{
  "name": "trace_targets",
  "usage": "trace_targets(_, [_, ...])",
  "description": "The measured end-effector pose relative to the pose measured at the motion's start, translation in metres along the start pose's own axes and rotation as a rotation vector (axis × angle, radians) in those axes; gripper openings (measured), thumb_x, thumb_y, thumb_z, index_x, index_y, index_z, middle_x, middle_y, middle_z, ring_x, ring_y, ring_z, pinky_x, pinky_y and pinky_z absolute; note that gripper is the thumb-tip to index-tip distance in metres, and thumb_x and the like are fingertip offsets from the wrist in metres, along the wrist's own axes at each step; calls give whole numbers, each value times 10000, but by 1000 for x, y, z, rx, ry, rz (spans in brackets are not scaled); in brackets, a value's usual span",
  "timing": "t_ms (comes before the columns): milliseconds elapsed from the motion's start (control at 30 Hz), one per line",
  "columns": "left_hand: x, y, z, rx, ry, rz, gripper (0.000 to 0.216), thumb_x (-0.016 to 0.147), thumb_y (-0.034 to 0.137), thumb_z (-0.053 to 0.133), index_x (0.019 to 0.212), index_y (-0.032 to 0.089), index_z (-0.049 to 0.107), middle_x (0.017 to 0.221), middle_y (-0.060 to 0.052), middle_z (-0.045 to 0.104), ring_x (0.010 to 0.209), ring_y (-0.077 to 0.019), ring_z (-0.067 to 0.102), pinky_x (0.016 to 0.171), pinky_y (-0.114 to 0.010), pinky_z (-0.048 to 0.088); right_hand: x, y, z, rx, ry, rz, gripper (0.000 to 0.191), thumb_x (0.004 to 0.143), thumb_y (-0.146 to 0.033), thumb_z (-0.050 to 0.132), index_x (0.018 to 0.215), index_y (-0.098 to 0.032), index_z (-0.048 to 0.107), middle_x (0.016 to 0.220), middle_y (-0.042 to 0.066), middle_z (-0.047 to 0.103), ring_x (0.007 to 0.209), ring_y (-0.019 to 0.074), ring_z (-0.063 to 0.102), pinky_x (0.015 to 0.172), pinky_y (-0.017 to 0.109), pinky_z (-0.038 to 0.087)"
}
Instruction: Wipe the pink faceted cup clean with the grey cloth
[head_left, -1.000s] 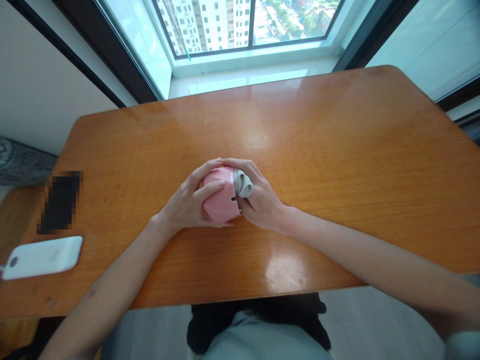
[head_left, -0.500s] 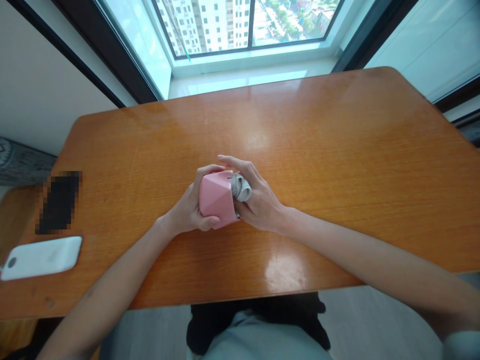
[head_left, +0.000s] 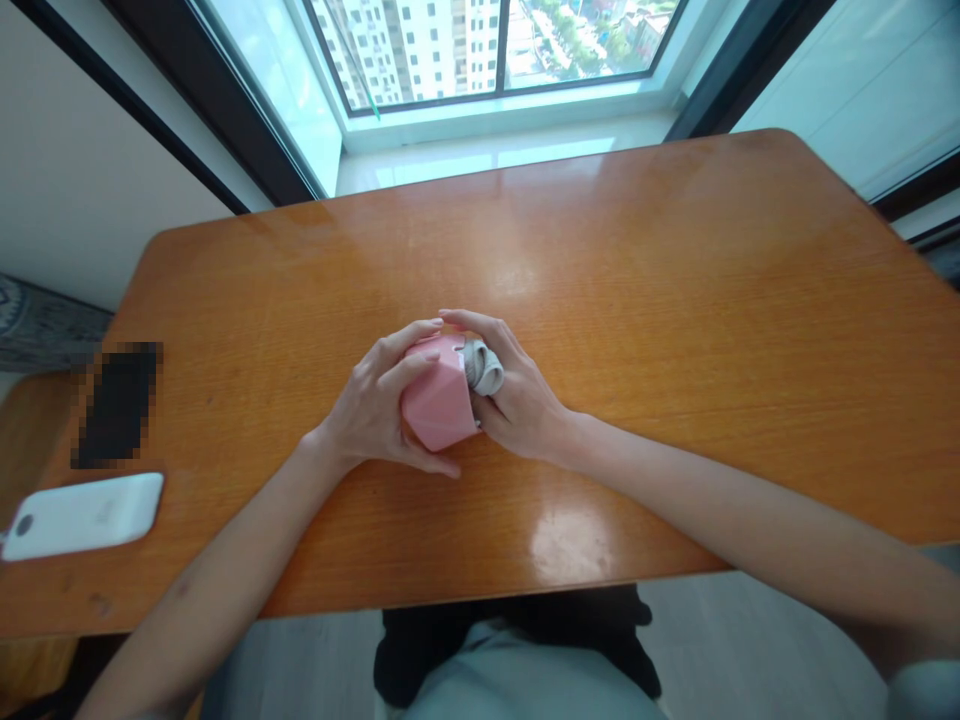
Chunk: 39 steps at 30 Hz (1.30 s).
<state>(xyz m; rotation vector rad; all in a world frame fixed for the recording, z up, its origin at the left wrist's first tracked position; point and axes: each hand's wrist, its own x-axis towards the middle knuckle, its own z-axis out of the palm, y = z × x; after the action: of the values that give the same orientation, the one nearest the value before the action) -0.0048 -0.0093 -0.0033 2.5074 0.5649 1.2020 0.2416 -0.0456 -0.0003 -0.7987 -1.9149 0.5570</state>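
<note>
One person near me, comprising: top (head_left: pixel 525 688), pale blue-green, plain; right sleeve (head_left: pixel 926 690), matching; forearms (head_left: pixel 247 535), two, bare, slender; hands (head_left: pixel 369 405), two, bare, slim-fingered.

No legible lettering or numbers, only a faint mark on the white device (head_left: pixel 79 518).

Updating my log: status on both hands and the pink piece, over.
Left hand cupped about pink piece. Right hand at its end, by grey rolled bit. White device apart, far left.
</note>
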Motion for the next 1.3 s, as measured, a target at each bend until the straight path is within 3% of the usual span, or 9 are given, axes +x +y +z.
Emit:
trace_targets(167, [-1,4,0,116,-13,-2,1227,515,796,1044,1548,354,553,1627,-181,590,1379,-460,691,1086,-645,643,1,2,0,-20,2,-18,561,1037,-170,545,1569,-350,526,1680,83,561,1480,300,597,1230,570,571])
trace_targets(367, [9,10,3,-129,-30,-97,1307,505,720,1081,1614,349,498,1526,-177,621,1356,-426,674,1079,-618,626,0,1,1,-30,33,-66,479,1058,-218,579,1521,-338,559,1694,103,536,1444,313,631,1207,578,591])
trace_targets(533, [8,17,7,-468,-97,-307,1092,778,806,895,1646,323,442,1401,-142,674,1130,-321,734,947,-485,640,-1,-1,0,-28,-9,-67,509,1078,-263,578,1572,-368,518,1697,88,562,1478,320,612,1188,583,599])
trace_targets(633, [5,18,11,-532,-103,-359,1063,807,808,872,1642,323,429,1406,-136,670,1134,-316,728,942,-470,635,0,0,0,-39,-2,-65,526,1078,-260,573,1586,-374,502,1686,86,576,1468,316,610,1187,583,594])
trace_targets(833, [1,4,7,-224,19,-122,1386,532,864,1006,1683,412,380,1624,-147,532,1520,-445,552,1237,-680,524,1,2,1,-44,35,-84,464,1060,-220,556,1508,-340,559,1677,99,552,1498,314,572,1233,591,557])
trace_targets(900, [0,1,4,-97,1,-35,1429,463,849,1036,1673,431,402,1660,-149,512,1526,-454,561,1239,-694,533,1,2,1,-50,37,-59,432,1063,-218,544,1478,-331,570,1679,99,541,1497,313,569,1237,594,553])
trace_targets(1033, [-1,2,0,91,-25,32,1328,540,783,1052,1655,412,433,1693,-170,500,1482,-443,615,1153,-670,612,1,2,2,-67,51,-85,373,1040,-183,533,1387,-298,604,1676,114,528,1459,311,587,1206,579,577])
trace_targets(1167, [4,5,2,36,-21,7,1326,523,738,1072,1638,335,477,1601,-207,569,1407,-446,659,1072,-657,651,1,3,2,-61,37,-58,395,1036,-172,515,1391,-324,598,1708,96,497,1474,305,586,1205,580,583])
trace_targets(1300, [7,9,6,-199,-5,-117,1300,531,727,1068,1633,374,475,1514,-165,619,1363,-414,668,1085,-613,630,0,0,1,-30,3,-29,435,1066,-256,561,1488,-364,562,1738,80,490,1503,313,582,1227,592,570])
